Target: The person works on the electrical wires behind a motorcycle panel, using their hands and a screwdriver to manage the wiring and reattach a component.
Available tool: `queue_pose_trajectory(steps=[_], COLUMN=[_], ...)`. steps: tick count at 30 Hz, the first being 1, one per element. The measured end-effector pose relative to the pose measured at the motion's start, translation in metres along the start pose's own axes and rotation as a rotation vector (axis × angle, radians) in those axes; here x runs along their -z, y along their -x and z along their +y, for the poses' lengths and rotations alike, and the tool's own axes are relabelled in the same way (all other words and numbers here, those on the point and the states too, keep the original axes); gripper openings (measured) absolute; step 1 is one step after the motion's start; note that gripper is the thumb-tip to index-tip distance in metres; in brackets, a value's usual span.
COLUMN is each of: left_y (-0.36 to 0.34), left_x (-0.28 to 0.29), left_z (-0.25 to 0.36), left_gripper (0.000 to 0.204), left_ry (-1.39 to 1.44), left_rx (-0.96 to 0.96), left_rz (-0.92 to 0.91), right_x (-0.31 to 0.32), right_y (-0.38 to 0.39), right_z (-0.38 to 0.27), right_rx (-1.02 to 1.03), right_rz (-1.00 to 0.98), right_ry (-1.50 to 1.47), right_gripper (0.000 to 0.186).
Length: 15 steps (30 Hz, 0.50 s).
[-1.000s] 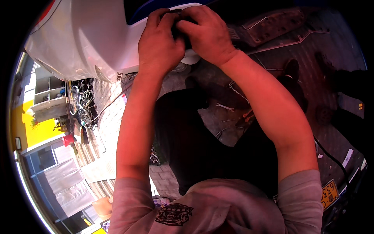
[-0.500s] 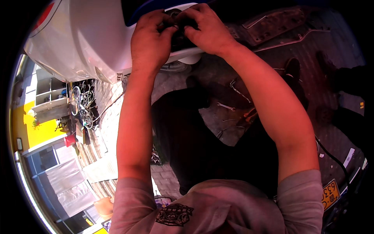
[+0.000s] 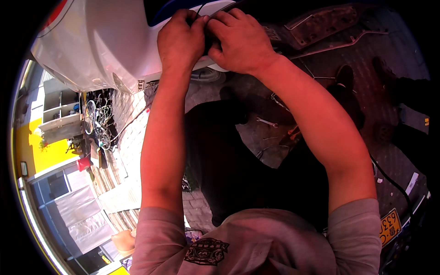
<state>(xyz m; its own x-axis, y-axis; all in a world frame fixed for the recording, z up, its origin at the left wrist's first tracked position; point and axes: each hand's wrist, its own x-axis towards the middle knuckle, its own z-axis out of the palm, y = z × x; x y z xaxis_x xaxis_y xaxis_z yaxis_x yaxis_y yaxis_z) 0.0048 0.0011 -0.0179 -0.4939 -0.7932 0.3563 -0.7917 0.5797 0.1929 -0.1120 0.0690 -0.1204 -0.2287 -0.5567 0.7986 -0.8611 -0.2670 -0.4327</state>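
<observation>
Both my hands are raised at the far edge, against the white body panel (image 3: 123,41) of what looks like a scooter. My left hand (image 3: 181,43) is closed in a pinch, and a thin dark wire (image 3: 200,8) rises from between its thumb and fingers. Close beside it, my right hand (image 3: 240,41) has its fingers curled inward, almost touching the left thumb. Whatever the right fingers grip is hidden by the hand and deep shadow. Dark parts show in the gap between the hands.
On the paving lie a wrench (image 3: 267,122) and an orange-handled tool (image 3: 293,133). A long dirty panel (image 3: 325,27) is at the far right. Another person's shoe (image 3: 385,68) and dark legs stand at right. A yellow number plate (image 3: 389,228) lies near right; bicycles (image 3: 91,117) are at left.
My hands have drawn closer together and slightly nearer to me. The right hand has turned so its back shows more. The thin wire now shows above my left hand.
</observation>
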Motion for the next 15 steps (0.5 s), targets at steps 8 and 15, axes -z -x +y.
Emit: queue_pose_trajectory(steps=[8, 15], left_y=[-0.004, -0.002], left_x=[0.006, -0.004], left_z=[0.001, -0.002], left_gripper=[0.037, 0.034], left_ry=[-0.054, -0.162], left_rx=[0.017, -0.033], left_rz=[-0.197, -0.142], right_x=[0.001, -0.012], right_y=[-0.004, -0.005], right_z=[-0.007, -0.013], right_rx=[-0.260, -0.397], right_rz=[-0.095, -0.143], right_ry=[-0.172, -0.134], right_gripper=[0.038, 0.033])
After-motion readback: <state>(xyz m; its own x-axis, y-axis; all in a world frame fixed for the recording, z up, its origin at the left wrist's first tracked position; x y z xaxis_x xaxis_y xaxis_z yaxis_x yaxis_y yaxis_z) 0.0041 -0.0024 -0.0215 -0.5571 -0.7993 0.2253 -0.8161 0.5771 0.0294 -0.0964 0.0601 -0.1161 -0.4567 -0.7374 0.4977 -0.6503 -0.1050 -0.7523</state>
